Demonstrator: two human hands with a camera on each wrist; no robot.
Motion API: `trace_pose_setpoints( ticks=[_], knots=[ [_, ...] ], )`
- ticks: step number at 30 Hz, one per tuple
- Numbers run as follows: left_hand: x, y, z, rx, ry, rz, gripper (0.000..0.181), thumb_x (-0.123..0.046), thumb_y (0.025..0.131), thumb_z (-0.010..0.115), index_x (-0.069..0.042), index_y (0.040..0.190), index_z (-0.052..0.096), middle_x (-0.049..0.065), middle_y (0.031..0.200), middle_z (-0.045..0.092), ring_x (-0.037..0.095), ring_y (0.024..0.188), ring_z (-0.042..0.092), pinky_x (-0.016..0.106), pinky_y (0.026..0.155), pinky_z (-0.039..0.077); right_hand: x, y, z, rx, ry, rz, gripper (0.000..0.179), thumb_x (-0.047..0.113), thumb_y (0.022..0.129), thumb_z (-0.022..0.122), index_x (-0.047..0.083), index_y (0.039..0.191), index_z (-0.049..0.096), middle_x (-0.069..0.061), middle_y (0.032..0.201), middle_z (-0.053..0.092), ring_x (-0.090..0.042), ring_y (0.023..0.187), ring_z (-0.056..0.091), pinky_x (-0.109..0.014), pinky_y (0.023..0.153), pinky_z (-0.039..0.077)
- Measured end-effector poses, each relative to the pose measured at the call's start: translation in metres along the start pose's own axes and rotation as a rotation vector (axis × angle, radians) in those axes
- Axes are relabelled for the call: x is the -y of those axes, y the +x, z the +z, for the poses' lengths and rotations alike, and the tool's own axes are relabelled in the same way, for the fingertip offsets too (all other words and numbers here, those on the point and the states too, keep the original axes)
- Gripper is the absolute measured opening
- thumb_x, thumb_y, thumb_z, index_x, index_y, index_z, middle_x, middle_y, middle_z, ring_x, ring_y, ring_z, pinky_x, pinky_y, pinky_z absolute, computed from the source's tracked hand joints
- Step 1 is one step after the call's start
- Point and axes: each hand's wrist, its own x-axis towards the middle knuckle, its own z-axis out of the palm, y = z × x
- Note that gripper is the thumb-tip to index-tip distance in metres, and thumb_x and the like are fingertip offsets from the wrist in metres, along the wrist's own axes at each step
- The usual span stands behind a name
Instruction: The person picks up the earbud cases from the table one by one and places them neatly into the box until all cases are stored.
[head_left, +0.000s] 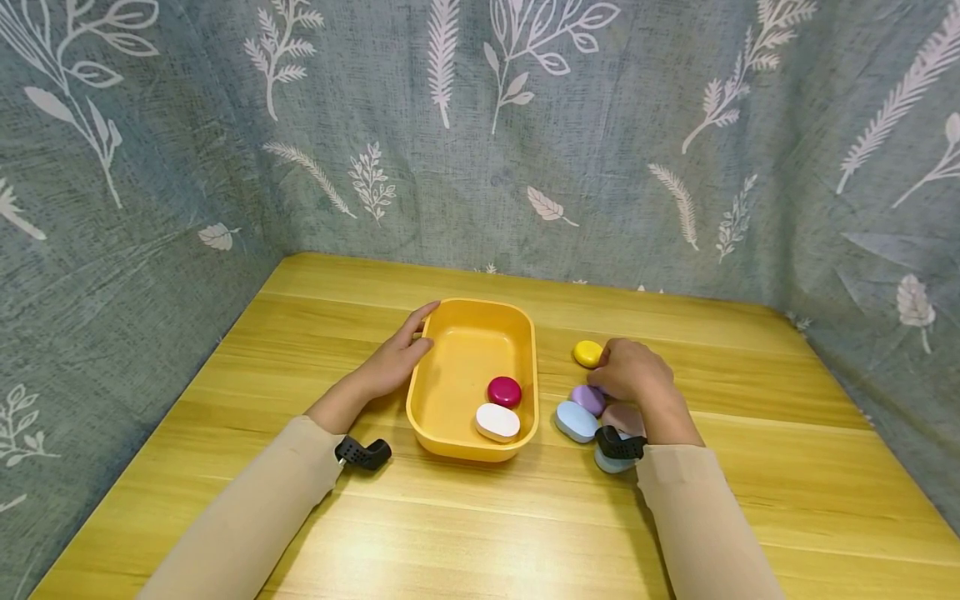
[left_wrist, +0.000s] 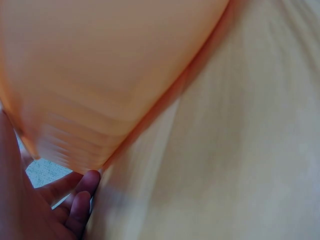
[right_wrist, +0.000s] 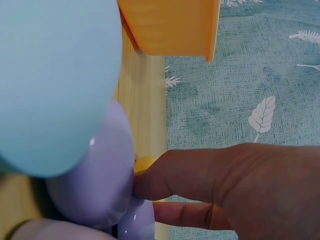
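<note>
My left hand (head_left: 395, 360) grips the left wall of a yellow plastic tray (head_left: 418, 392), thumb at the rim. From the left wrist, its curled fingers (left_wrist: 80, 207) show against the outside of the tray. Inside the tray lie a round magenta soap (head_left: 504, 392) and a white oval soap (head_left: 498, 422). Right of the tray, my right hand (head_left: 637, 371) reaches down among more soaps. Its thumb and a finger pinch a purple soap (right_wrist: 137, 220), partly hidden behind a nearer lavender soap (right_wrist: 100, 175). A yellow round soap (head_left: 587, 353) lies just beyond the fingertips.
Close to my right wrist are a light blue oval soap (head_left: 577, 422), a dusty pink soap (head_left: 622, 416) and another pale blue soap (head_left: 611, 461). The wooden table (head_left: 480, 533) meets a grey-blue leaf-patterned curtain (head_left: 480, 208) at its back and sides.
</note>
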Motion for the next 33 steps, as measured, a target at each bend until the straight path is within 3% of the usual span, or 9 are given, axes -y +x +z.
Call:
trace_pose_setpoints(
  ticks=[5,8,17,28,33],
  knots=[
    [0.022,0.010,0.001,-0.008,-0.005,0.009,0.056,-0.026,0.106,0.033,-0.034,0.155,0.007,0.004,0.163,0.010,0.034,0.141,0.034,0.052,0.111,0.035,0.000,0.000,0.000,-0.010,0.004,-0.006,0.029,0.035,0.085,0.064,0.011,0.100,0.061,-0.010,0.100,0.063,-0.027,0.083,0.056,-0.038,0.066,0.041],
    [0.027,0.012,0.001,-0.016,-0.006,0.018,0.056,-0.026,0.106,0.032,-0.040,0.154,0.007,0.001,0.162,0.013,0.033,0.139,0.037,0.052,0.109,0.037,0.000,-0.002,-0.001,-0.017,0.008,-0.004,0.029,0.035,0.085,0.064,0.011,0.100,0.061,-0.009,0.099,0.063,-0.027,0.082,0.056,-0.037,0.065,0.041],
    [0.024,0.010,0.003,-0.048,0.017,0.015,0.054,-0.030,0.106,0.034,-0.043,0.153,0.012,-0.005,0.162,0.014,0.028,0.139,0.037,0.050,0.110,0.037,0.002,-0.005,-0.004,-0.039,0.006,-0.012,0.035,0.037,0.084,0.064,0.008,0.104,0.060,-0.012,0.102,0.062,-0.028,0.084,0.056,-0.038,0.066,0.041],
    [0.025,0.010,0.003,-0.055,0.033,0.010,0.055,-0.027,0.106,0.034,-0.042,0.153,0.011,-0.002,0.159,0.022,0.027,0.134,0.043,0.048,0.107,0.041,0.005,-0.006,-0.008,-0.053,0.024,-0.009,0.045,0.043,0.083,0.064,0.009,0.111,0.058,-0.013,0.107,0.063,-0.030,0.087,0.056,-0.038,0.067,0.042],
    [0.024,0.011,0.003,-0.055,0.038,0.022,0.055,-0.026,0.106,0.034,-0.041,0.153,0.011,-0.001,0.160,0.019,0.028,0.135,0.042,0.049,0.106,0.041,0.006,-0.007,-0.009,-0.057,0.025,-0.015,0.046,0.046,0.084,0.064,0.009,0.112,0.058,-0.013,0.108,0.064,-0.030,0.088,0.056,-0.038,0.067,0.042]
  ],
)
